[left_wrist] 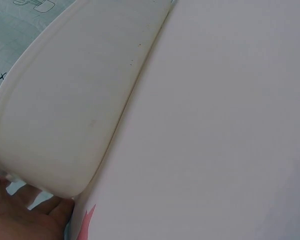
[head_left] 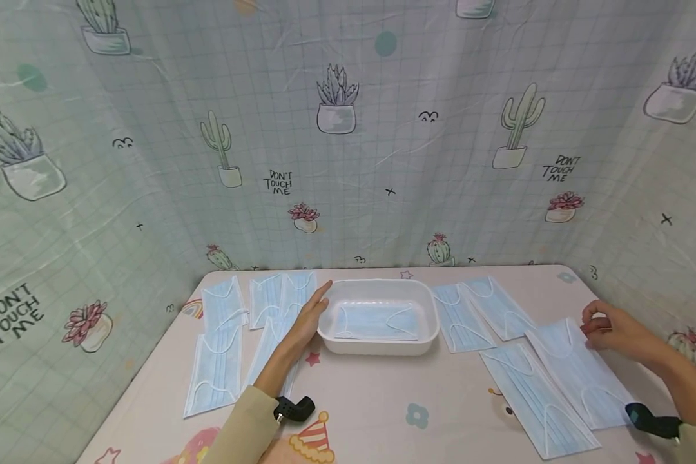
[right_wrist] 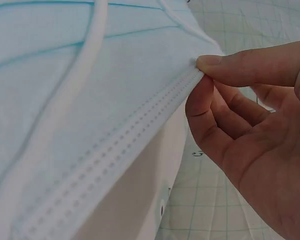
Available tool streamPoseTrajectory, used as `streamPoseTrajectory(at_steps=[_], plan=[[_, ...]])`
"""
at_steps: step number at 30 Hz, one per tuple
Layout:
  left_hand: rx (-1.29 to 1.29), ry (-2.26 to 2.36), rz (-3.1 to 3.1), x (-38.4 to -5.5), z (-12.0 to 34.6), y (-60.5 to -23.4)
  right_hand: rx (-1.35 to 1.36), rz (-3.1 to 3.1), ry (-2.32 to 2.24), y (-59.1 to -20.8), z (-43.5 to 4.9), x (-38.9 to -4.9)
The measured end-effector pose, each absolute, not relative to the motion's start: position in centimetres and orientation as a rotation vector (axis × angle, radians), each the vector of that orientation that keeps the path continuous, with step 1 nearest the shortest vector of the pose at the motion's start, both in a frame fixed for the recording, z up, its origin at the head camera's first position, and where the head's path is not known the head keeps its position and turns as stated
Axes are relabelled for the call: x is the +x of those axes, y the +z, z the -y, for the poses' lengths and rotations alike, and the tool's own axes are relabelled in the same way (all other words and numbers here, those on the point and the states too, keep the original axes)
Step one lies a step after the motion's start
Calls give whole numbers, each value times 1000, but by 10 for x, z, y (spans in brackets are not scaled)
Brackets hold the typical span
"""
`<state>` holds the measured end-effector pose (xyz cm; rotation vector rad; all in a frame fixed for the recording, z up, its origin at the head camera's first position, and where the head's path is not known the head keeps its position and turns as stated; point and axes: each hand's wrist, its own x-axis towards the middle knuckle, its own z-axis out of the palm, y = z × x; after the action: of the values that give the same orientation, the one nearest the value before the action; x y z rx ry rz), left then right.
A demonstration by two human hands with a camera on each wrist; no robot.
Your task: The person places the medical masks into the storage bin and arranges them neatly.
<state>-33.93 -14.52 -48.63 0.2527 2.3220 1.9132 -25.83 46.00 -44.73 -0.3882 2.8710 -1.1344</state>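
Observation:
A white plastic tub stands mid-table with a blue face mask lying flat inside it. Against the tub's left end rests my left hand, its fingers extended along the wall. The left wrist view has the tub's long side with the left hand at its near corner. On the right, my right hand pinches the edge of a light blue mask between thumb and index finger. The right wrist view shows that mask's stitched edge lifted in the right hand.
Beside the pinched mask lies another mask. Two more, one of them a pleated mask, lie just right of the tub. Several masks spread over the left side, partly under the left forearm. A patterned curtain surrounds the table.

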Motion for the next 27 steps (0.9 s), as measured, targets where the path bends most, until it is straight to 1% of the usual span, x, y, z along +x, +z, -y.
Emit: streamPoseTrajectory(at_steps=[4, 14, 19, 27], plan=[[247, 1917, -2316, -340, 145, -487, -474, -2898, -1122, -445, -460, -261], [247, 1917, -2324, -339, 144, -485, -313, -2923, -1094, -432, -450, -272], [253, 1912, -2337, -339, 144, -485, -293, -2869, -1153, -433, -445, -279], [238, 1911, -2330, -339, 143, -484, -294, -2954, -1093, -438, -434, -287]])
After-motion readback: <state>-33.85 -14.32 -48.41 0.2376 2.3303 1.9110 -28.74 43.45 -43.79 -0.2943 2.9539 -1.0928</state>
